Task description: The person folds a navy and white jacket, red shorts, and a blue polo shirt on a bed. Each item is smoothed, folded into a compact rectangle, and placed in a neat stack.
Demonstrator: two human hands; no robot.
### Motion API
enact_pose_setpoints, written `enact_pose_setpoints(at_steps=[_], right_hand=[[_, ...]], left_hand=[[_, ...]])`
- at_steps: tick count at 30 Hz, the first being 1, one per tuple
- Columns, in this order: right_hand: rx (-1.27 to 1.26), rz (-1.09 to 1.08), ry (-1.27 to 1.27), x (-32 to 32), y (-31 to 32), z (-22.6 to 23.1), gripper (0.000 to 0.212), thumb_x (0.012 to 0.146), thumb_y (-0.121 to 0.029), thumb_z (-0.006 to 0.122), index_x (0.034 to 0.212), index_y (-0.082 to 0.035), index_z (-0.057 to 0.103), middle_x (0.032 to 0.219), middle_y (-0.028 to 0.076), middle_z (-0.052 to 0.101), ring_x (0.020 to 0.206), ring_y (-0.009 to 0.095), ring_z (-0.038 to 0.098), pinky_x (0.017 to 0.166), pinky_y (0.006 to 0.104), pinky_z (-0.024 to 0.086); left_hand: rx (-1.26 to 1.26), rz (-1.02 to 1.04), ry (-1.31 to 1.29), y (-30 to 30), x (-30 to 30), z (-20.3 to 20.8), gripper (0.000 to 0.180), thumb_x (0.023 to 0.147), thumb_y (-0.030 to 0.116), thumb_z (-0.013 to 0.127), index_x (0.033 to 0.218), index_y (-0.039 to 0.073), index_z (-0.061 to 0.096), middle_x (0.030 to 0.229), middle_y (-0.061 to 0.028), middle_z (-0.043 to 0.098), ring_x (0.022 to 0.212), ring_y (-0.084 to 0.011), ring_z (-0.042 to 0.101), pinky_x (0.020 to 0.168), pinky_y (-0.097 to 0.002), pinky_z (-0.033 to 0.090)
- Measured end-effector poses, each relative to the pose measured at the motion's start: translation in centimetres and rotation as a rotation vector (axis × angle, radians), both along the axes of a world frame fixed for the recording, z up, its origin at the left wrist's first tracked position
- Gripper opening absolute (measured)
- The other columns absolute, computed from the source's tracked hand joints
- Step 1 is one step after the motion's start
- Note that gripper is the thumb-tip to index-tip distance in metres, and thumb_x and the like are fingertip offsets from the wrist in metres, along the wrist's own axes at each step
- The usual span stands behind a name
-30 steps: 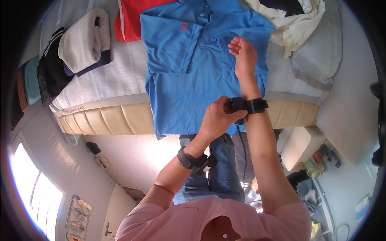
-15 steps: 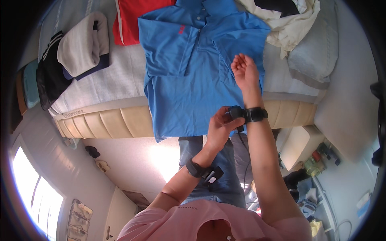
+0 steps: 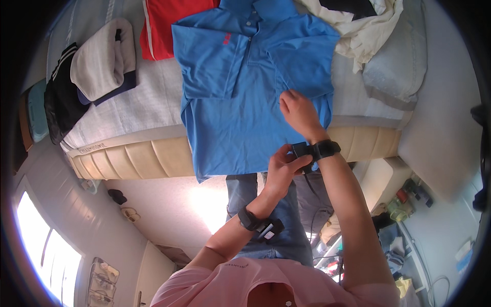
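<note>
A blue polo shirt (image 3: pixel 225 128) lies spread on the bed, both sleeves folded inward over its front and its hem hanging over the near edge. Between thumb and fingers, my left hand (image 3: pixel 281 169) grips a small black box-shaped device (image 3: pixel 302 150) on the inner side of my right wrist. A black strap (image 3: pixel 326 149) fastens that device, and a cable runs down from it. Above the lower right part of the shirt is my right hand (image 3: pixel 300 113), back up and fingers curled in, with nothing visible in them. A similar strapped device (image 3: pixel 268 230) sits on my left wrist.
Folded grey cloth (image 3: pixel 99 61) and a black garment (image 3: pixel 64 102) lie left on the bed; a red garment (image 3: pixel 158 30) lies behind. Cream clothing (image 3: pixel 353 41) and a pillow (image 3: pixel 394 71) are at right. A padded beige bed edge (image 3: pixel 148 158) runs in front.
My right hand has turned from palm up to back up, swung left and nearer, and its fingers have curled in. My left hand keeps its grip on the wrist device.
</note>
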State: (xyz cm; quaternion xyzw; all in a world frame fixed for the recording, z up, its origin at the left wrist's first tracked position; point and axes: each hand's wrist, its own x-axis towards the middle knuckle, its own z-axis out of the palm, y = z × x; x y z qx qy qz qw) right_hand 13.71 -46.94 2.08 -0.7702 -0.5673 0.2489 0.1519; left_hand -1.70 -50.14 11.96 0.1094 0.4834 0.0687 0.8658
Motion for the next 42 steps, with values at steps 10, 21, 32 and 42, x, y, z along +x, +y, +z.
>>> enact_pose_setpoints(at_steps=[10, 21, 32, 42], right_hand=[[0.317, -1.136, 1.462, 2.8, 5.8, 1.6, 0.02, 0.096, -0.02, 0.064, 0.1, 0.0, 0.07, 0.088, 0.009, 0.07, 0.074, 0.014, 0.065, 0.072, 0.0274, 0.053], [0.453, -0.265, 0.194, 6.0, 8.5, 1.1, 0.017, 0.091, -0.011, 0.069, 0.106, -0.003, 0.066, 0.097, 0.012, 0.069, 0.089, 0.028, 0.066, 0.075, 0.0359, 0.053], [0.296, -0.248, -0.238, 1.6, 8.3, -4.0, 0.032, 0.086, -0.019, 0.074, 0.11, -0.01, 0.055, 0.103, 0.012, 0.06, 0.096, 0.033, 0.06, 0.076, 0.0436, 0.048], [0.348, -0.507, 0.088, 5.1, 9.7, 0.8, 0.015, 0.091, -0.012, 0.068, 0.098, -0.003, 0.059, 0.081, 0.013, 0.068, 0.066, 0.027, 0.068, 0.063, 0.0386, 0.053]], left_hand=[[0.069, 0.075, -0.077, 2.1, 1.3, 0.2, 0.039, 0.087, 0.012, 0.078, 0.119, 0.003, 0.057, 0.097, -0.0042, 0.071, 0.086, -0.0104, 0.067, 0.072, -0.0269, 0.053], [1.459, -0.369, 0.421, 13.6, 2.9, -6.4, 0.02, 0.092, 0.002, 0.063, 0.111, 0.004, 0.064, 0.114, -0.0125, 0.069, 0.099, -0.0314, 0.069, 0.082, -0.0379, 0.054], [2.197, -0.502, 0.713, 27.3, 2.5, -11.9, 0.032, 0.074, -0.003, 0.066, 0.101, 0.012, 0.072, 0.107, -0.0051, 0.065, 0.115, -0.0269, 0.055, 0.111, -0.0472, 0.032], [1.975, -0.429, 0.604, 29.4, 2.9, -10.4, 0.022, 0.07, 0.013, 0.084, 0.089, 0.019, 0.075, 0.1, 0.0055, 0.061, 0.103, -0.0217, 0.055, 0.097, -0.0449, 0.035]])
